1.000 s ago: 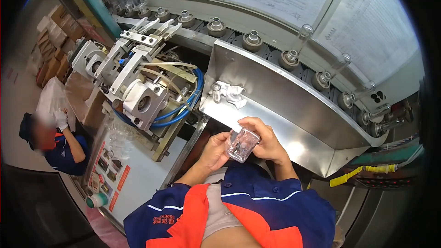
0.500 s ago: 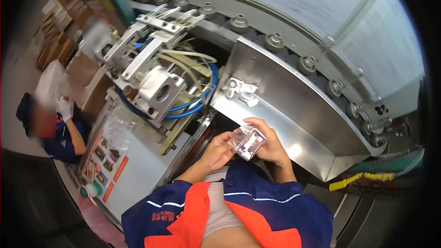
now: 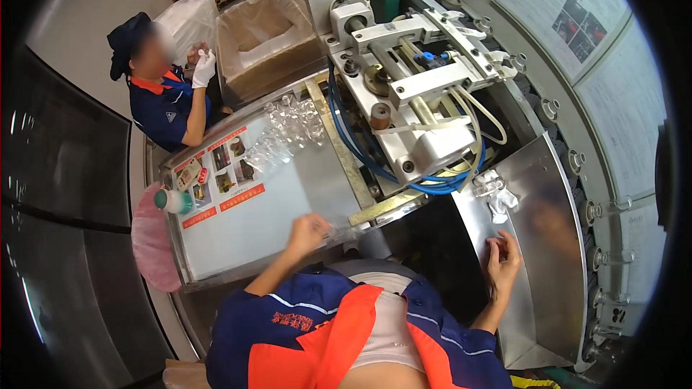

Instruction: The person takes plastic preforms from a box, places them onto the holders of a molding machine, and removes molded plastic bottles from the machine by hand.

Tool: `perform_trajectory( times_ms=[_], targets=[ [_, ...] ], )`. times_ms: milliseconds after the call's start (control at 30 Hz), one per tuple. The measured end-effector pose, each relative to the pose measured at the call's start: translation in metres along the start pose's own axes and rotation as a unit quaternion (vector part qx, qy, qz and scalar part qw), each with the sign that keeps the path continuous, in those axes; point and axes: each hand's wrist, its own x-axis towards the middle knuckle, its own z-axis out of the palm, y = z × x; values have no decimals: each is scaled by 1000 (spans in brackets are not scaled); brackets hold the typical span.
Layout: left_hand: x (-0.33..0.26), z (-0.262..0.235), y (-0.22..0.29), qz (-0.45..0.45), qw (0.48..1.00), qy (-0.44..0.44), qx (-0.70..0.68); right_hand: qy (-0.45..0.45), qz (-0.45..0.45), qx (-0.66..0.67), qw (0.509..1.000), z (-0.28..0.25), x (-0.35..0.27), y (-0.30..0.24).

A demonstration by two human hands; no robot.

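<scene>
My left hand [image 3: 310, 233] is closed at the near edge of the white worktable, its fingers pinching a clear plastic piece [image 3: 347, 233] that looks blurred and see-through. Over the sloping metal tray [image 3: 530, 266], my right hand [image 3: 502, 263] has its fingers half bent and apart, with nothing visible between them. Just beyond its fingertips lie a small clear plastic part [image 3: 490, 184] and a crumpled white cloth [image 3: 502, 206]. On the worktable [image 3: 288, 205], farther off, is a heap of clear plastic pieces [image 3: 285, 133].
A machine with metal arms [image 3: 425, 94] and blue hoses [image 3: 440, 189] stands ahead. Metal spindles [image 3: 577, 162] line the right side. A white and green bottle [image 3: 173, 202] stands at the table's left. Beyond it, a co-worker [image 3: 162, 97] is beside a lined carton [image 3: 267, 32].
My hands have parted: the left has moved left to the worktable with the clear plastic piece, the right has moved over the metal tray. The view has swung left.
</scene>
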Motion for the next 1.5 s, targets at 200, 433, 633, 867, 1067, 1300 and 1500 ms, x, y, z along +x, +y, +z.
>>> perform_trajectory(
  times_ms=[200,433,633,867,1067,1300,1500],
  targets=[
    [103,-75,-33,-15,974,225,25,105,-11,-36,994,30,5,6],
    [205,-86,-91,98,941,225,232,189,-71,-169,965,36,7,1],
    [223,-88,-101,37,927,175,329,235,-119,-219,940,36,-1,7],
    [180,-55,-34,119,911,203,338,259,-151,-234,925,40,-7,26],
    [77,67,-40,258,946,-83,176,359,-90,-49,928,55,-33,-3],
    [-23,147,65,306,819,-473,109,293,23,-22,956,70,-256,-18],
    [-112,213,134,453,675,-560,161,538,322,-21,779,15,-430,-46]
  ],
)
